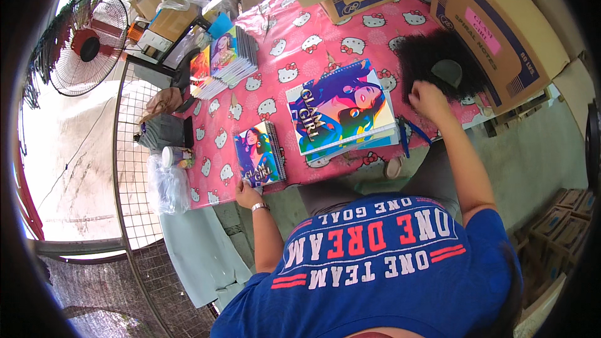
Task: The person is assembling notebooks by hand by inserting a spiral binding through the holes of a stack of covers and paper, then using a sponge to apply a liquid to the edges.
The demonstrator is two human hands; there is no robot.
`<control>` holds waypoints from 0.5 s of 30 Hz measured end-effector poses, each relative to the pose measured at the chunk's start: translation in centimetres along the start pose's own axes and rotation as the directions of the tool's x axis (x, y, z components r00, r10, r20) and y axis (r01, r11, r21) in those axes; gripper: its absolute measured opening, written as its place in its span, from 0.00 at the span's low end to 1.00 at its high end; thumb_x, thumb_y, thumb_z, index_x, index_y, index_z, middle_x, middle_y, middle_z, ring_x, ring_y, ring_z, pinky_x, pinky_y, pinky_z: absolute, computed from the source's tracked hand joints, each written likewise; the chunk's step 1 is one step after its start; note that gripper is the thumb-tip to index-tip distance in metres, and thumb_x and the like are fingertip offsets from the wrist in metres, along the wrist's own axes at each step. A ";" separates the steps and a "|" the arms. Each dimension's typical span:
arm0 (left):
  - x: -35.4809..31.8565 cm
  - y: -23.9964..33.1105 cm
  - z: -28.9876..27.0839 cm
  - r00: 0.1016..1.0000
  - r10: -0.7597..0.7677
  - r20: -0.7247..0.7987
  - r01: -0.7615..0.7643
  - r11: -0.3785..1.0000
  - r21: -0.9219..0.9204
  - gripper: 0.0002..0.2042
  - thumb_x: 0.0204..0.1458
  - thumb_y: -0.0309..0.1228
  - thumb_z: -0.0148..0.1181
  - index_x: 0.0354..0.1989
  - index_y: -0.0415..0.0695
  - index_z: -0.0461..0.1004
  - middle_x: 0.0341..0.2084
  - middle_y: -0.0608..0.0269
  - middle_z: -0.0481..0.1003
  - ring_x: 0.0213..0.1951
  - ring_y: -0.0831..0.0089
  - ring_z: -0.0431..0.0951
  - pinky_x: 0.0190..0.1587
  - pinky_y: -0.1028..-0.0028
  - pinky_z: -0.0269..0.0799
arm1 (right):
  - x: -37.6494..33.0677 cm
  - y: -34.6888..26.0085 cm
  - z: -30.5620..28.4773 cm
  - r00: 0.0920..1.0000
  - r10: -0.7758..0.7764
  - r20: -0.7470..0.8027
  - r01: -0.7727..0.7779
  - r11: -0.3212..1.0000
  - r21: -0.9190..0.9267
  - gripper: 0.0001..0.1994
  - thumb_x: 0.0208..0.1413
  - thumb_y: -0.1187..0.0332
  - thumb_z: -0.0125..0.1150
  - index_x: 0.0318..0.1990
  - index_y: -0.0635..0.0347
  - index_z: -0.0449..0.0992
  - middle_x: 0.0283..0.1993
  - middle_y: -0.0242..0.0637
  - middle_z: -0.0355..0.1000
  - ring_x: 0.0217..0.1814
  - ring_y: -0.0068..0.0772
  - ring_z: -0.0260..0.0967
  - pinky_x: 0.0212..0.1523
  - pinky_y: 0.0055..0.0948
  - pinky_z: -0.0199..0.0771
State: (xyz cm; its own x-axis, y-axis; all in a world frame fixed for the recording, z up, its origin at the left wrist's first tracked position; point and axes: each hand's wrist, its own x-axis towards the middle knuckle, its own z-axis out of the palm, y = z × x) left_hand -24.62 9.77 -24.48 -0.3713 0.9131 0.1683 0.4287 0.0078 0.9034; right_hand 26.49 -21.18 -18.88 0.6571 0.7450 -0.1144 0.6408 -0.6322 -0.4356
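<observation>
One blue shirt [369, 275]; left fingers [242, 189], grip unclear, touch one multicoloured spiral-notebook stack [255, 153]; right fingers [416, 95] curl near one brown carton [508, 56].

I record a matching two-word title on the large spiral notebook [341, 109] and small spiral notebooks [255, 151]; words and figures on the brown carton [516, 44], plus its pink label [482, 30]; and white and red slogans, upside down, across my blue shirt [375, 303].
</observation>
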 end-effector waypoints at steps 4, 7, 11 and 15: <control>0.1 0.4 0.0 0.999 0.040 -0.002 -0.040 0.995 0.092 0.10 0.53 0.23 0.62 0.42 0.35 0.81 0.37 0.54 0.82 0.37 0.68 0.81 0.41 0.69 0.77 | 4.2 -1.0 2.1 0.926 0.128 -0.355 -0.174 0.980 -0.101 0.18 0.54 0.57 0.65 0.45 0.60 0.72 0.48 0.46 0.71 0.51 0.49 0.72 0.47 0.45 0.78; 0.2 1.0 -0.4 0.999 0.013 -0.044 -0.001 0.968 0.252 0.11 0.53 0.27 0.63 0.43 0.34 0.81 0.37 0.51 0.82 0.38 0.63 0.81 0.44 0.65 0.76 | 4.8 -2.7 2.4 0.940 0.131 -0.315 -0.202 0.957 -0.207 0.20 0.53 0.54 0.66 0.45 0.61 0.73 0.51 0.48 0.69 0.52 0.48 0.72 0.47 0.41 0.79; 0.3 6.6 1.7 0.953 0.303 0.013 -0.290 0.897 0.334 0.15 0.52 0.30 0.62 0.46 0.35 0.79 0.43 0.48 0.80 0.44 0.56 0.79 0.50 0.60 0.73 | 7.4 -1.1 4.9 0.917 0.147 -0.372 -0.213 0.967 -0.142 0.11 0.58 0.66 0.55 0.45 0.61 0.72 0.47 0.51 0.72 0.50 0.50 0.74 0.46 0.42 0.79; -6.0 23.7 8.6 0.718 0.558 0.416 -0.406 0.821 -0.401 0.12 0.56 0.25 0.59 0.48 0.35 0.77 0.45 0.49 0.79 0.47 0.58 0.78 0.54 0.64 0.70 | 7.5 -1.0 3.4 0.909 0.242 -0.338 -0.274 0.960 -0.050 0.10 0.59 0.71 0.50 0.45 0.62 0.74 0.49 0.52 0.73 0.50 0.50 0.76 0.47 0.43 0.80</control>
State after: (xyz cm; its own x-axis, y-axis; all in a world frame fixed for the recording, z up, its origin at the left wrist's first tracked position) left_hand -5.13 7.98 -7.50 0.3155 0.8294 0.4609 0.1726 -0.5278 0.8316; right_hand 29.42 -14.26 -22.35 0.8870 0.4524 0.0922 0.4549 -0.8221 -0.3423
